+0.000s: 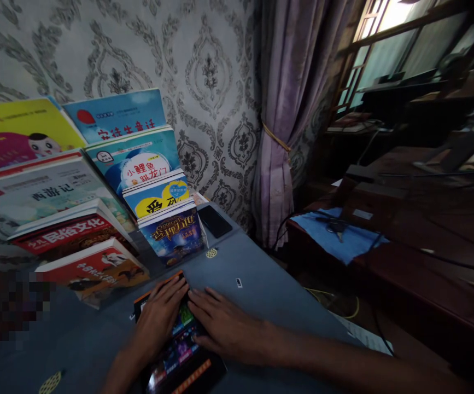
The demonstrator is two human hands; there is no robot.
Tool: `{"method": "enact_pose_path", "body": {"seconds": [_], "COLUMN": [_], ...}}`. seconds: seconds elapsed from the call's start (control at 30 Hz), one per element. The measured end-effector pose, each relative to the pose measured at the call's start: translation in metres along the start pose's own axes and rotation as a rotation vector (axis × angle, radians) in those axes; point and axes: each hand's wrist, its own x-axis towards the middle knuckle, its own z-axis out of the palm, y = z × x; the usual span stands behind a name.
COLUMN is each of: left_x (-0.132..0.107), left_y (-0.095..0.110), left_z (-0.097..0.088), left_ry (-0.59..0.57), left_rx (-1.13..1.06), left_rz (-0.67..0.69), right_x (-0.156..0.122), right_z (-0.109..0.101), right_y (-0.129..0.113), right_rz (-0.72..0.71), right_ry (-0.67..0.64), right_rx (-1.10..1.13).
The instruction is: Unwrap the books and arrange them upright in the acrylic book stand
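Observation:
A dark, glossy book (179,358) with orange bands and small colourful pictures lies on the blue-grey table, close to me. My left hand (161,309) rests on its upper left part, fingers stretched out together and palm down. From the right, my right hand (228,328) reaches over its right edge, with the fingers laid flat on the cover and the thumb apart. Neither hand is gripped round the book. Both hands cover part of the cover. A blue book (175,235) with gold lettering stands in a rack just beyond my hands.
Several books stand in tiers behind, among them a red book (101,271) and a yellow book (23,131). A black phone (216,220) lies beside the rack on the table (261,295). To the right are a purple curtain (280,164) and a dark red table (425,279) with a blue cloth (331,235).

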Motion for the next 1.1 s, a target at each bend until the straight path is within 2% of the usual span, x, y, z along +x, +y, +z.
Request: {"method": "enact_pose_path", "body": {"seconds": [0.2,0.4,0.5,0.6,0.77,0.97,1.1], "left_x": [-0.002,0.002,0.000,-0.005,-0.006,-0.007,-0.014], "left_y": [0.008,0.011,0.013,0.015,0.021,0.026,0.035], "left_z": [-0.003,-0.005,-0.012,-0.019,-0.026,-0.031,-0.034], "left_ry": [0.013,0.015,-0.024,-0.094,-0.166,-0.189,-0.207], "left_rx": [-0.023,-0.050,-0.128,-0.195,-0.203,-0.200,-0.219], "left_rz": [-0.020,-0.042,-0.065,-0.082,-0.099,-0.122,-0.102], "right_x": [-0.004,0.002,0.002,-0.002,-0.006,-0.005,-0.017], "right_z": [0.000,0.004,0.009,0.018,0.032,0.035,0.037], "right_y": [-0.003,0.000,0.001,0.005,0.015,0.015,0.010], "right_rz": [-0.020,-0.005,0.000,-0.060,-0.133,-0.152,-0.161], "right_ry": [0.041,0.009,0.002,0.044,0.098,0.141,0.142], "right_rx": [-0.089,-0.146,-0.165,-0.154,-0.175,-0.169,-0.155]}}
